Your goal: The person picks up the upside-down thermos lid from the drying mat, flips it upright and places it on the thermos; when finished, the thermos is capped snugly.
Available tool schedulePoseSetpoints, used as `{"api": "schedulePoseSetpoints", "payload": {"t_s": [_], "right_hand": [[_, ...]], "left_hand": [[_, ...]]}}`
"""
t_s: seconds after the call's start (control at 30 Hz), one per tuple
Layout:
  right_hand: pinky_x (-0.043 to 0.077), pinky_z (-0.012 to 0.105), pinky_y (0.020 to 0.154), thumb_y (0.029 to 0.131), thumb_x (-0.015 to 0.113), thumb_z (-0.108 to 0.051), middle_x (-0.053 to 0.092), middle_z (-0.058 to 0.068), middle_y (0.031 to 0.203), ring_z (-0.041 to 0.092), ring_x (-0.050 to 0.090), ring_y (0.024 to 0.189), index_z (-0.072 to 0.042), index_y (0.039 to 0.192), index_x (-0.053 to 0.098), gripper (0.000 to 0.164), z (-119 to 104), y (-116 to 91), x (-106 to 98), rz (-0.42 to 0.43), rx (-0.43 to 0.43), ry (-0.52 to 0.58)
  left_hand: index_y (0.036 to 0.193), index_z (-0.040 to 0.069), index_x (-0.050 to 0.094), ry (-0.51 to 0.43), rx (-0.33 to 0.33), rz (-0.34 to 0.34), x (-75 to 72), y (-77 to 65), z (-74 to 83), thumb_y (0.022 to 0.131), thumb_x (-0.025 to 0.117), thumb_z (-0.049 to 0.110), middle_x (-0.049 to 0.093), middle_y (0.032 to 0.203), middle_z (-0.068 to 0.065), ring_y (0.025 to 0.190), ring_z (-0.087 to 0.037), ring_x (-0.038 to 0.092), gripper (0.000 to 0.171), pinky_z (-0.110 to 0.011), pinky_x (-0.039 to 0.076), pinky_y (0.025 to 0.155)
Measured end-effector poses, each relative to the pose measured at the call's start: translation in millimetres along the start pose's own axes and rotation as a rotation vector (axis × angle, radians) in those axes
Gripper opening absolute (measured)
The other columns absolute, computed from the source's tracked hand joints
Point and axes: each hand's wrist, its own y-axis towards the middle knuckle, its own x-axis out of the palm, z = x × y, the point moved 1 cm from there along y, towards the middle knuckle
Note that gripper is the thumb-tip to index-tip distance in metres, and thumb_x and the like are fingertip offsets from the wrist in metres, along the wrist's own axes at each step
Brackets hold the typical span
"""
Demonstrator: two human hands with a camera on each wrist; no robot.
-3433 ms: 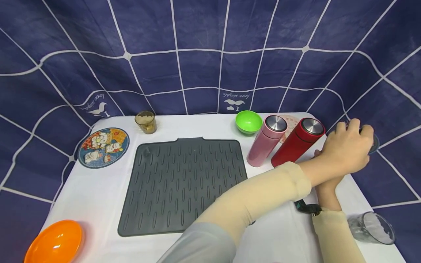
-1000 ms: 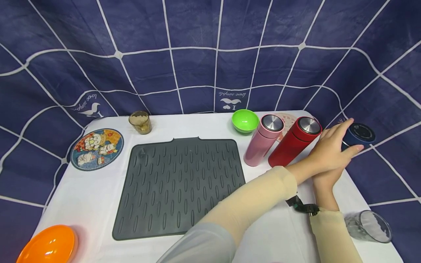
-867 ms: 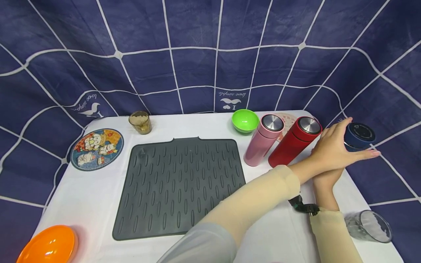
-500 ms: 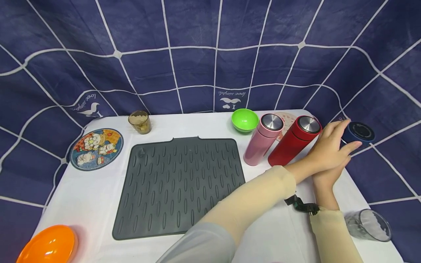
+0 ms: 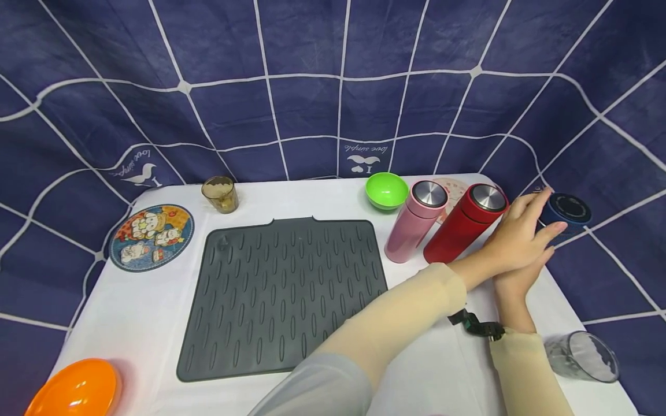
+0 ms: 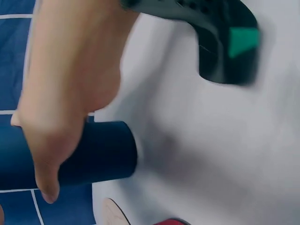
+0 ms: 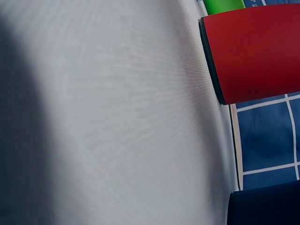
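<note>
A dark blue thermos point(image 5: 569, 209) stands at the right edge of the white table, its dark lid facing up. My right hand point(image 5: 522, 283) grips it low down; the left wrist view shows the thumb curled over the blue body. My left hand point(image 5: 512, 234) crosses in front, overlapping the right hand, with straight fingers and spread thumb beside the upper part of the thermos. To its left stand a red thermos point(image 5: 465, 225) and a pink thermos point(image 5: 413, 225), both with steel-topped lids. The right wrist view shows the red thermos's base and part of the blue thermos point(image 7: 265, 206).
A grey ribbed mat point(image 5: 291, 294) covers the middle. Behind are a green bowl point(image 5: 387, 192), a pink round mat point(image 5: 450, 188) and a brown glass point(image 5: 221, 195). A cartoon placemat point(image 5: 152, 237), an orange bowl point(image 5: 78, 390) and a clear glass point(image 5: 583, 358) lie near the sides.
My left hand has come off the blue thermos's lid, which it covered at first, and moved left and down. Its thumb swung outward, then back in. The right hand has stayed put.
</note>
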Motion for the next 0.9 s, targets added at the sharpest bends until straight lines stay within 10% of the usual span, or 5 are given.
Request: {"api": "schedulePoseSetpoints", "payload": {"t_s": [0.13, 0.23, 0.5, 0.7, 0.9], "right_hand": [[0.032, 0.016, 0.105, 0.105, 0.022, -0.022, 0.053, 0.004, 0.134, 0.013, 0.043, 0.129, -0.013, 0.136, 0.042, 0.037, -5.2, -1.4, 2.1, -0.019, 0.036, 0.312], [0.034, 0.015, 0.100, 0.105, 0.026, -0.017, 0.057, 0.000, 0.121, 0.014, 0.047, 0.121, -0.009, 0.132, 0.044, 0.034, -6.3, -2.8, 2.8, -0.032, 0.003, 0.341], [0.034, 0.012, 0.098, 0.105, 0.025, -0.023, 0.057, -0.005, 0.127, 0.008, 0.047, 0.123, -0.016, 0.135, 0.043, 0.036, -3.6, -0.8, -0.5, -0.017, -0.018, 0.047], [0.033, 0.012, 0.101, 0.103, 0.033, -0.016, 0.054, -0.006, 0.126, 0.010, 0.045, 0.123, -0.014, 0.137, 0.038, 0.034, 1.6, -0.1, -0.3, -0.011, -0.027, 0.079], [0.035, 0.011, 0.093, 0.105, 0.029, -0.019, 0.057, -0.011, 0.112, 0.009, 0.049, 0.115, -0.016, 0.130, 0.044, 0.030, -6.0, -3.3, 0.7, 0.008, -0.028, 0.021]], "left_hand": [[0.151, 0.024, 0.009, -0.023, -0.019, -0.008, 0.9, -0.2, 0.8, 0.091, 0.053, 0.052, 0.023, 0.151, 0.016, 0.137, 0.006, 0.020, 0.080, -0.010, 0.015, 0.111], [0.146, 0.024, 0.018, -0.052, -0.036, 0.033, 0.3, 0.5, 2.4, 0.083, 0.062, 0.056, 0.028, 0.144, 0.018, 0.132, 0.009, 0.024, 0.083, -0.006, 0.018, 0.107], [0.151, 0.022, 0.017, -0.005, 0.011, -0.002, -0.9, -1.0, -1.2, 0.097, 0.046, 0.045, 0.027, 0.149, 0.010, 0.138, 0.005, 0.022, 0.066, -0.007, 0.014, 0.109], [0.145, 0.028, 0.024, -0.078, -0.106, 0.043, 0.2, 1.3, 5.8, 0.078, 0.066, 0.059, 0.033, 0.139, 0.022, 0.126, 0.013, 0.030, 0.085, -0.005, 0.025, 0.103], [0.148, 0.023, 0.023, -0.011, -0.042, 0.010, 0.8, 2.7, 1.5, 0.091, 0.052, 0.053, 0.037, 0.145, 0.016, 0.128, 0.004, 0.034, 0.070, -0.007, 0.022, 0.105]]}}
